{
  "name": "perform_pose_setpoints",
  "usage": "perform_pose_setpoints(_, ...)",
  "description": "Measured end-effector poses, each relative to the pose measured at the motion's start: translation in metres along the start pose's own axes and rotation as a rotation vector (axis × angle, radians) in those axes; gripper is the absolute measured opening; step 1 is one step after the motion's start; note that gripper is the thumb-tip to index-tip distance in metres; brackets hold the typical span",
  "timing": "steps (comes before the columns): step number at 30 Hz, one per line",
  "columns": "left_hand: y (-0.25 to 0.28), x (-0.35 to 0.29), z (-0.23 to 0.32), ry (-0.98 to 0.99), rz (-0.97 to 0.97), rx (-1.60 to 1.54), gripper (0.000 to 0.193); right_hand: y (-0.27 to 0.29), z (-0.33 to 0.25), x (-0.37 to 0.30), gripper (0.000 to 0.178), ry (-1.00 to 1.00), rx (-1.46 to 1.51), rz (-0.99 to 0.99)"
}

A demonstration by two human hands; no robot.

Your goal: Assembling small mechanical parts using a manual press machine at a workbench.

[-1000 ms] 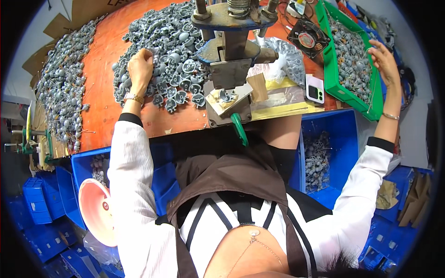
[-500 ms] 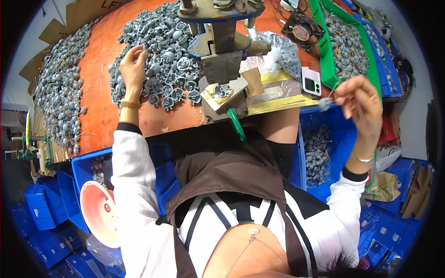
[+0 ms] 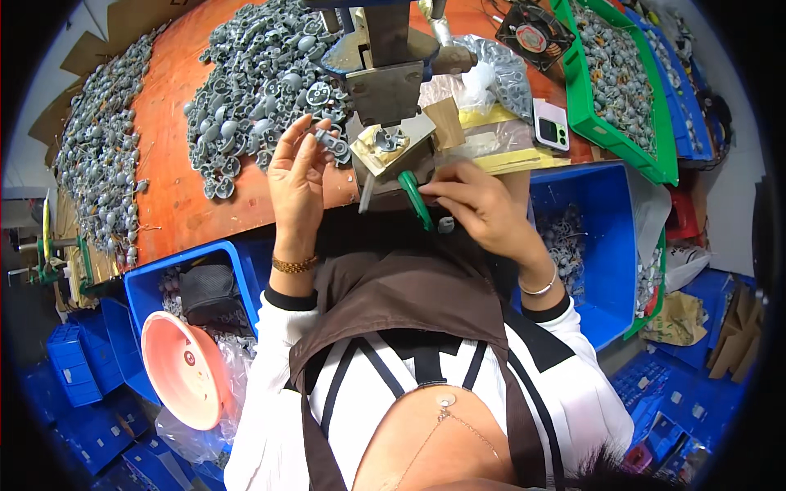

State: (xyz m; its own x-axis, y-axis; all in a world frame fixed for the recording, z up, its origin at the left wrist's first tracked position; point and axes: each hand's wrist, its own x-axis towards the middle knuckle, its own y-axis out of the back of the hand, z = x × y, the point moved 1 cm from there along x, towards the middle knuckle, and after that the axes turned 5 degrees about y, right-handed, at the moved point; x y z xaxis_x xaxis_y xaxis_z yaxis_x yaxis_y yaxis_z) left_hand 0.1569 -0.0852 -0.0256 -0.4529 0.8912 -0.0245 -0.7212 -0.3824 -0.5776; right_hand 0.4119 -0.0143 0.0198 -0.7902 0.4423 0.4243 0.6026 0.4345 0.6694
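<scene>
My left hand is at the right edge of a heap of grey plastic parts, its thumb and fingers closed on a small grey plastic part. My right hand is pinched beside the green handle at the press's front. Just below its fingers hangs a small grey piece; its wire cannot be made out now. Between my hands, another grey part sits in the pale fixture block, under the metal head of the press.
Wired grey pieces heap up on the table's left and in a green tray. A fan and a phone lie right of the press. Blue bins flank my lap; a pink basin stands lower left.
My left hand has come right and nearer, now with a grey part in its fingers. My right hand has swung left from near the green tray to the green handle, the grey piece below it.
</scene>
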Motion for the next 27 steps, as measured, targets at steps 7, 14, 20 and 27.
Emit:
perform_pose_setpoints(7, -0.018, -0.012, -0.010, -0.057, 0.021, 0.007, 0.033, -0.040, -0.017, 0.011, 0.014, -0.159, 0.269, 0.094)
perform_pose_setpoints(14, -0.018, -0.012, -0.009, -0.129, 0.049, 0.056, 0.034, -0.038, -0.011, 0.011, 0.035, -0.270, 0.182, -0.067)
perform_pose_setpoints(20, -0.021, -0.011, -0.009, -0.155, 0.048, 0.110, 0.035, -0.033, -0.010, 0.010, 0.037, -0.280, 0.236, -0.092)
perform_pose_setpoints(27, -0.025, -0.011, -0.007, -0.142, 0.036, 0.136, 0.037, -0.031, -0.010, 0.013, 0.031, -0.268, 0.242, -0.118)
